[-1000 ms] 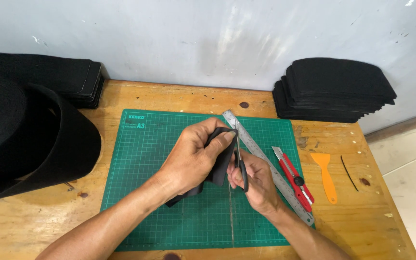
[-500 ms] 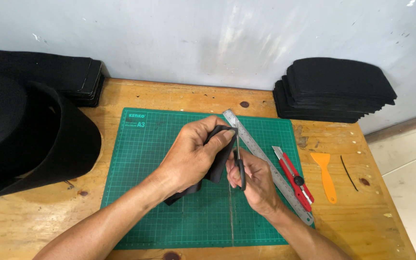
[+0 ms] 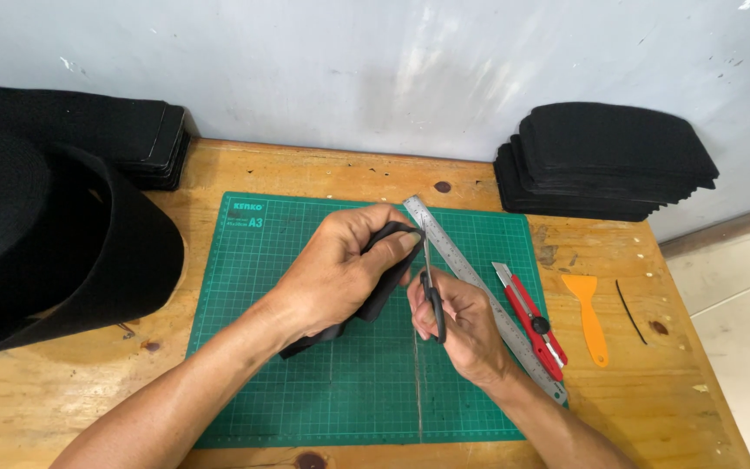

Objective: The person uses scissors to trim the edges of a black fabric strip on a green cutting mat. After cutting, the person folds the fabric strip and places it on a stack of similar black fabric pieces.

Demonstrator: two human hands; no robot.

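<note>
In the head view, the left hand (image 3: 336, 274) is curled tight around a strip of black felt (image 3: 373, 291), thumb and fingers pinching its upper end while the rest of the strip hangs down and out below the palm toward the mat (image 3: 305, 391). The right hand (image 3: 462, 326) is closed through the handles of a pair of scissors (image 3: 431, 291); its fingers are folded in, and the thin blades point up toward the pinched end of the felt, meeting it just beside the left thumb. Whether the blades are apart or together is too fine to tell. Both hands hover over the middle of the green cutting mat, which lies flat on the wooden surface (image 3: 97, 391).

A steel ruler (image 3: 479, 287) lies aslant on the mat from its upper middle down to its right lower corner, passing under the right hand. Just beside the ruler, to the right, lies a red utility knife (image 3: 531, 321), roughly parallel to it and half off the mat's edge. Near that, on bare wood, are an orange plastic scraper (image 3: 588, 317) and, further right, a thin black sliver (image 3: 628, 300).

At the back right corner, against the wall, stands a stack of cut black felt pieces (image 3: 609, 161). A second, flatter stack (image 3: 97, 135) sits at the back left. A large roll of black felt (image 3: 45, 234) fills the left side, overhanging the surface and well apart from the hands.
</note>
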